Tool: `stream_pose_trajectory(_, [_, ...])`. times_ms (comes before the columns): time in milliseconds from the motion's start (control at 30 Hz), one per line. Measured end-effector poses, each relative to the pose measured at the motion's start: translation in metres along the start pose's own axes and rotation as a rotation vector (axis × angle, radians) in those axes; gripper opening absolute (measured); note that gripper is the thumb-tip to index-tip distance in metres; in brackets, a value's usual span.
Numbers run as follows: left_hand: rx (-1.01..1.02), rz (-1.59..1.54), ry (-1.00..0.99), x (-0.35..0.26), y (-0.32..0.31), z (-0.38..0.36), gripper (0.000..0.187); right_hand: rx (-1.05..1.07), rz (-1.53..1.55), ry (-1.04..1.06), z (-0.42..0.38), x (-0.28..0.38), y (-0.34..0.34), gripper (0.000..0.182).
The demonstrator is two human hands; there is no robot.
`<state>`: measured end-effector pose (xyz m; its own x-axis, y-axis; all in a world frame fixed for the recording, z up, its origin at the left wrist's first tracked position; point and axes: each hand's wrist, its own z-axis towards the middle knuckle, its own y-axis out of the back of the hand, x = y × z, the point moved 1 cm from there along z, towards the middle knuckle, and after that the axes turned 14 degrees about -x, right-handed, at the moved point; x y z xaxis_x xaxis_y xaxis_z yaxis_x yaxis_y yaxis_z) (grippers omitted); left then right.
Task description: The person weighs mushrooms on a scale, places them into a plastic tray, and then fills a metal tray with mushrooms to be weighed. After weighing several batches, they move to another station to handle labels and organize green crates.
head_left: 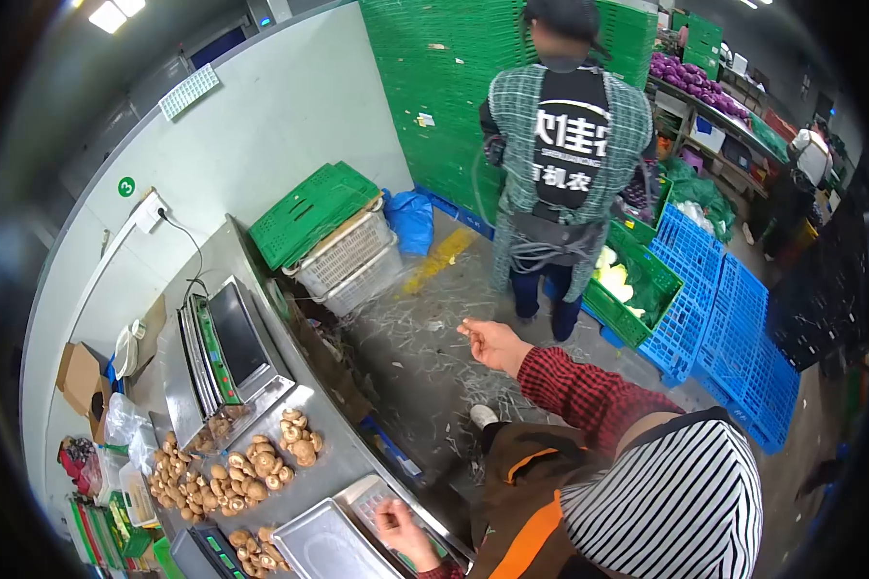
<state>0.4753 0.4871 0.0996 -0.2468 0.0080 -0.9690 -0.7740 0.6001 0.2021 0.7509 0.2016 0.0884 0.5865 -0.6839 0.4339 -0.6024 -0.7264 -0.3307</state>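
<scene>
My left hand (401,533) is beside a metal tray (326,542) at the front of the steel worktable, above a pale panel next to the tray. Its fingers are curled in, and I cannot make out whether anything is between them. My right hand (493,344), at the end of a red-and-black checked sleeve, is held out over the littered floor. Its fingertips are pinched together, and anything in them is too small to name. Several brown mushrooms (243,480) lie in heaps on the worktable (304,400), beyond the tray.
A flat-screen device (238,328) stands on the worktable. Beyond the table end are white crates (348,253) under a green lid (311,212). A co-worker (565,164) stands near a green crate (637,280) and blue pallets (724,309). A striped cap (681,502) fills the lower right.
</scene>
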Motion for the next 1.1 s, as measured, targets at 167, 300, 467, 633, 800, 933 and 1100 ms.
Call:
stream_pose_trajectory(167, [0.124, -0.023, 0.238, 0.012, -0.056, -0.026, 0.013, 0.021, 0.110, 0.018, 0.046, 0.026, -0.044, 0.025])
stream_pose_trajectory(300, [0.317, 0.040, 0.234, 0.007, -0.133, 0.007, 0.012, 0.097, 0.103, 0.169, 0.057, 0.070, -0.088, 0.042])
stream_pose_trajectory(467, [0.531, 0.116, -0.174, -0.056, -0.269, 0.079, 0.014, 0.144, 0.054, 0.081, 0.110, 0.116, -0.112, 0.030])
stream_pose_trajectory(633, [0.616, -0.007, -0.017, -0.084, -0.396, 0.145, 0.015, 0.218, 0.133, 0.012, 0.137, 0.121, -0.125, 0.027])
stream_pose_trajectory(800, [0.649, -0.017, -0.424, -0.130, -0.476, 0.159, 0.021, 0.200, 0.231, 0.096, 0.143, 0.126, -0.135, 0.026])
stream_pose_trajectory(933, [0.614, -0.129, 0.051, -0.120, -0.511, 0.172, 0.034, 0.170, 0.256, 0.151, 0.148, 0.141, -0.138, 0.026])
stream_pose_trajectory(1100, [0.780, -0.114, 0.219, -0.114, -0.531, 0.175, 0.027, 0.123, 0.292, 0.148, 0.158, 0.144, -0.136, 0.025])
